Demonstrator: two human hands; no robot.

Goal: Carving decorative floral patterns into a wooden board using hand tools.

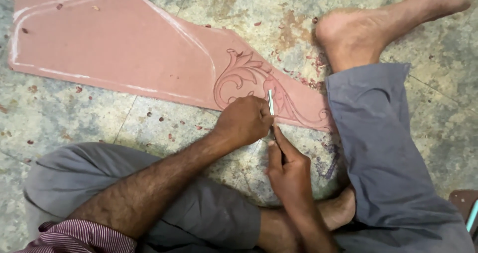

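Left hand point(244, 121) fisted round the chisel point(271, 103), right hand point(289, 171) pinching its lower end — I'd keep cuts shallow along the carved scroll point(244, 76) on the pink board point(124, 49).

Slim metal carving tool point(271, 103), near upright, tip on reddish-pink board point(124, 49). Board flat on floor, irregular outline, leafy scroll point(249, 76) cut near narrow end.

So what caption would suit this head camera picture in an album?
Seated on the floor, left hand and right hand hold a chisel on a pink board's carved scrollwork.
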